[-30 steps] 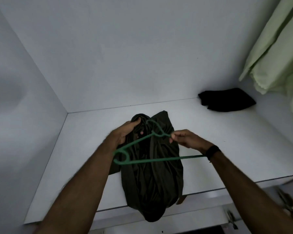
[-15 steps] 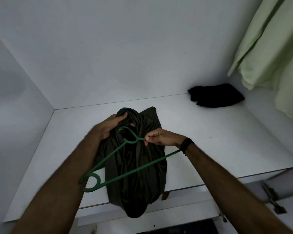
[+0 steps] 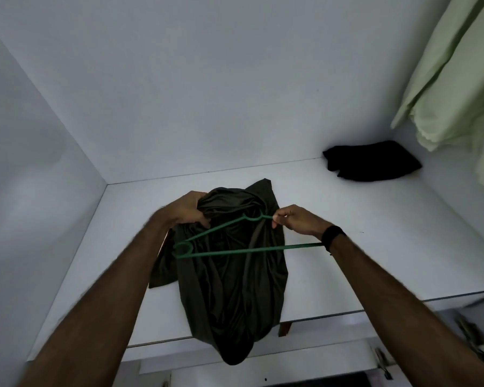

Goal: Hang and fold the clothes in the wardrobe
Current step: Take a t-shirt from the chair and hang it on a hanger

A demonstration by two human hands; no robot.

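Olive shirt [image 3: 235, 289]: bunched on the white shelf [image 3: 346, 261], its lower end drooping over the front edge; not on the hanger yet, not folded.
Left hand [image 3: 186, 209]: my fingers are curled into the cloth at the shirt's top left, gripping a gathered fold near what I take for the neck.
Hanger [image 3: 235, 251]: green plastic, lying across the top of the shirt, its looped end toward my left arm and the long bar running right, toward my right wrist.
Right hand [image 3: 293, 220]: thumb and fingertips pinch the hanger near its top, just right of the small ring; nothing else in it.
Black cloth [image 3: 370, 160]: a small heap at the back right of the shelf, well apart from the shirt; whether it is neatly folded I cannot tell.
Pale green garment [image 3: 453, 79]: hangs at the far right, so I judge at least one piece is already up.
Progress: early to middle, as I read it. Hanger and shirt are both in hand but not joined.
Left to do: feed the hanger in, hang the shirt up, then see to the black cloth.
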